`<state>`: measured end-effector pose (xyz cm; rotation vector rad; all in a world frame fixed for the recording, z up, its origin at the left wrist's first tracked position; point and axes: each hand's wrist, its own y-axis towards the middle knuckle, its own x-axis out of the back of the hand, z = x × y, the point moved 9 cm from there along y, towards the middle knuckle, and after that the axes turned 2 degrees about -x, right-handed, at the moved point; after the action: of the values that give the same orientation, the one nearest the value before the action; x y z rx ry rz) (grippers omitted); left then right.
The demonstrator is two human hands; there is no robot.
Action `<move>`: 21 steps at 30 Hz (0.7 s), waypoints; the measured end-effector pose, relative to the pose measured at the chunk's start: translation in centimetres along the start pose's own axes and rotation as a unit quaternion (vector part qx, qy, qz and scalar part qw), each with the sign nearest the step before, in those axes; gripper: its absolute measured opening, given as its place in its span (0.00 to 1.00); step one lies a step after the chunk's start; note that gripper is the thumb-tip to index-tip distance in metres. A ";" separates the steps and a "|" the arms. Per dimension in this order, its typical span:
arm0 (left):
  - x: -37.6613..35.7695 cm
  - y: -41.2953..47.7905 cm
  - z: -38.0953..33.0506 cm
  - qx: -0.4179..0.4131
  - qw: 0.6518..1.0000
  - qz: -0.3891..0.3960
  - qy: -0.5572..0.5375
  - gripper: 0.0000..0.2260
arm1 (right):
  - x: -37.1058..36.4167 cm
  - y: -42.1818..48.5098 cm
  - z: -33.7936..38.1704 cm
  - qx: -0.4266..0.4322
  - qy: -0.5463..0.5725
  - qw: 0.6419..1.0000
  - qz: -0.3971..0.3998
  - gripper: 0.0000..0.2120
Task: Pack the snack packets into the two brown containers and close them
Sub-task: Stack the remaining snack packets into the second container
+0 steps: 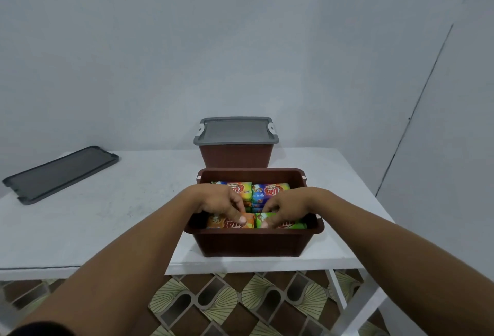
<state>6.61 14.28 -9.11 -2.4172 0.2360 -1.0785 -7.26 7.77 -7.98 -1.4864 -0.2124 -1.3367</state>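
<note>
An open brown container stands near the table's front edge, filled with colourful snack packets. My left hand reaches into it, fingers curled onto an orange packet. To its right, my right hand has its fingers curled onto a green packet. Further back in the container lie a green-orange packet and a blue packet. Behind it stands the second brown container, closed with a grey lid.
A loose grey lid lies flat at the table's far left corner. The white table stands against a pale wall. Patterned floor tiles show below the front edge.
</note>
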 end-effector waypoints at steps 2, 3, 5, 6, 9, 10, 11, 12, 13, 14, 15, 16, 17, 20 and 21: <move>-0.3 0.5 0.5 0.025 0.999 0.024 0.019 0.19 | -0.6 0.4 0.1 -0.017 -0.034 0.999 0.035 0.27; -0.4 0.7 0.7 0.041 0.998 0.036 0.038 0.23 | -0.8 0.6 0.0 -0.023 -0.038 0.998 0.047 0.27; -0.9 0.8 1.1 0.069 0.992 0.069 0.085 0.31 | -0.9 0.8 -0.1 -0.032 -0.033 0.997 0.060 0.28; -1.2 0.8 1.2 0.079 0.987 0.088 0.107 0.33 | -0.9 0.9 -0.1 -0.035 -0.027 0.997 0.065 0.29; -1.8 0.7 1.4 0.106 0.978 0.129 0.126 0.33 | -1.0 1.1 -0.3 -0.039 0.004 0.996 0.077 0.31; -1.9 0.6 1.4 0.112 0.977 0.134 0.123 0.33 | -1.0 1.1 -0.3 -0.042 0.015 0.996 0.079 0.31; -2.0 0.6 1.4 0.117 0.976 0.136 0.119 0.33 | -1.0 1.2 -0.4 -0.044 0.026 0.995 0.081 0.32; -2.0 0.6 1.4 0.121 0.976 0.137 0.114 0.33 | -1.0 1.2 -0.5 -0.048 0.034 0.995 0.082 0.32; -2.1 0.5 1.3 0.123 0.977 0.138 0.109 0.32 | -1.1 1.3 -0.6 -0.052 0.040 0.994 0.082 0.32; -2.1 0.5 1.3 0.125 0.977 0.138 0.104 0.32 | -1.1 1.4 -0.7 -0.056 0.044 0.994 0.081 0.32; -2.2 0.6 1.2 0.124 0.978 0.137 0.100 0.31 | -1.2 1.5 -0.8 -0.059 0.046 0.994 0.080 0.31; -2.2 0.6 1.2 0.123 0.978 0.135 0.097 0.31 | -1.2 1.6 -0.8 -0.060 0.048 0.994 0.078 0.31; -2.1 0.7 1.2 0.123 0.979 0.133 0.095 0.32 | -1.2 1.7 -0.8 -0.061 0.049 0.994 0.077 0.31; -2.2 0.8 1.4 0.127 0.979 0.132 0.091 0.33 | -1.3 1.7 -0.8 -0.063 0.058 0.993 0.078 0.30; -2.2 0.8 1.5 0.129 0.979 0.133 0.087 0.33 | -1.3 1.7 -0.8 -0.062 0.059 0.993 0.077 0.30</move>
<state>6.21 14.82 -11.82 -1.9990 0.4357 -1.1224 -6.98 7.12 -10.13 -1.4896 0.0620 -1.3280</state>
